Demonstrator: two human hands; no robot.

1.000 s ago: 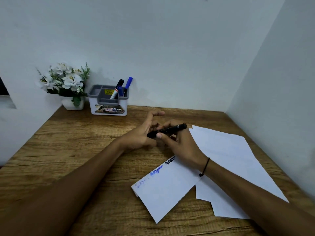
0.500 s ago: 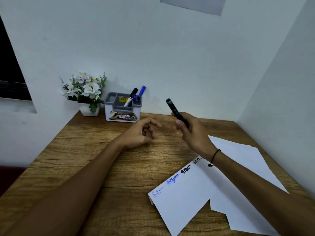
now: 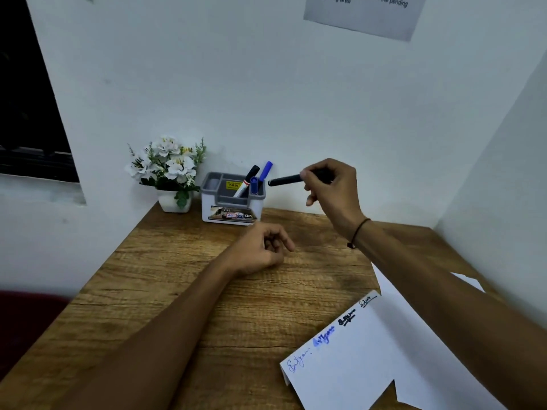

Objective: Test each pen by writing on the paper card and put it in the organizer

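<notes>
My right hand (image 3: 331, 190) holds a black pen (image 3: 284, 180) level in the air, its tip just right of the organizer. The grey and white organizer (image 3: 232, 199) stands at the back of the desk against the wall, with three pens in its right compartment: a white and black marker (image 3: 247, 181) and two blue pens (image 3: 263, 174). My left hand (image 3: 260, 250) rests on the desk in front of the organizer, fingers loosely curled, holding nothing. The white paper card (image 3: 364, 359) lies at the front right with several scribbles in blue and black along its top edge.
A small white pot of white flowers (image 3: 169, 170) stands left of the organizer. More white sheets (image 3: 420, 306) lie under my right forearm. Walls close off the wooden desk (image 3: 165, 279) at the back and right. A printed notice (image 3: 364, 13) hangs on the wall above.
My right hand has lifted the black pen away from the paper and carried it left toward the organizer. My left hand let go of the pen and settled on the desk.
</notes>
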